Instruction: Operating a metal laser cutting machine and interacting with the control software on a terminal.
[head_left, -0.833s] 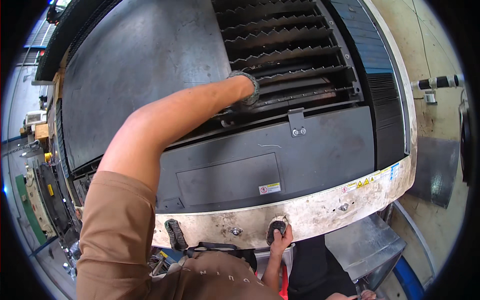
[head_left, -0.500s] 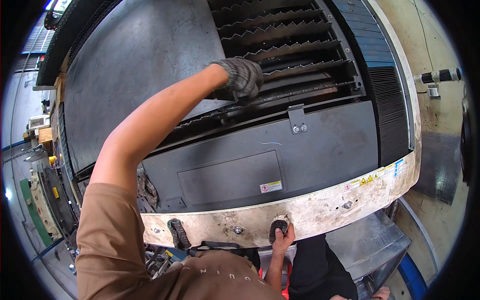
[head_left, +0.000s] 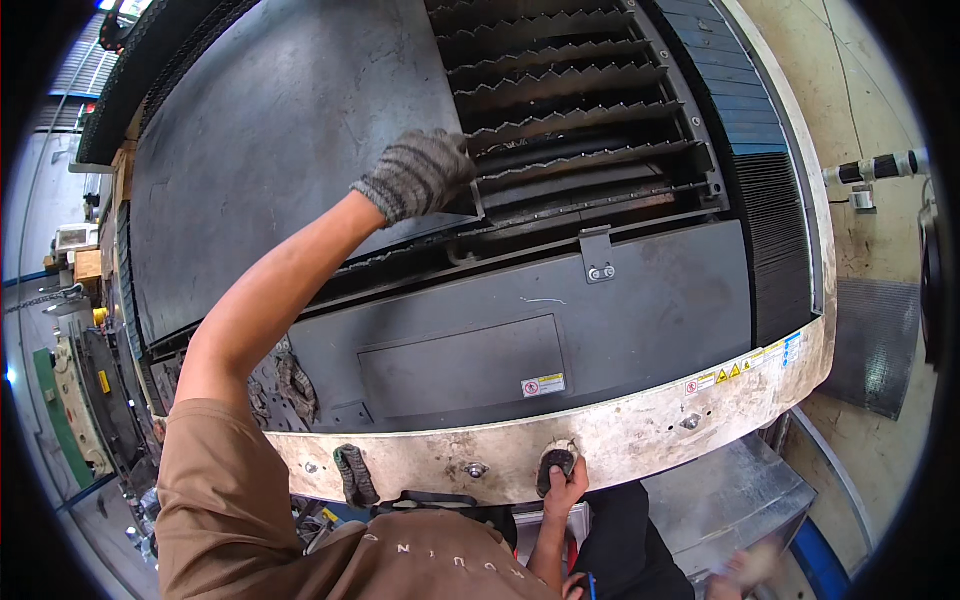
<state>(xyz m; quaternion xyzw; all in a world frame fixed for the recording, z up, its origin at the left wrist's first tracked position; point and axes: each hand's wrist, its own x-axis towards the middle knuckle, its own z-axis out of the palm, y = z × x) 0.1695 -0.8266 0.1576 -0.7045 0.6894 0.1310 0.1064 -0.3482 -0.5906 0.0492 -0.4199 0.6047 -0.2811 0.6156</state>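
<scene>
My left hand [head_left: 420,178], in a grey knitted glove, is at the right edge of a large dark metal sheet [head_left: 290,130], near its front corner. Its fingers curl over that edge and the tips are hidden. The sheet lies flat on a bed of toothed metal slats [head_left: 570,85], which show bare to the right of it. Lower down, my bare right hand [head_left: 566,490] is closed on a dark oval pad-like piece with a pale rim [head_left: 553,462], against the stained white front rail [head_left: 640,410]. The thumb presses on its face; its exact kind is unclear.
A grey front panel [head_left: 660,290] with a bolted bracket [head_left: 597,258] lies between bed and rail. A crumpled glove [head_left: 355,475] hangs on the rail. Black bellows [head_left: 785,250] line the right side. Another hand [head_left: 745,572] shows blurred by a metal box [head_left: 735,500].
My left hand has drawn back to the left, from over the bare slats to the sheet's edge. My right hand stays on the dark piece. The whole view has shifted slightly.
</scene>
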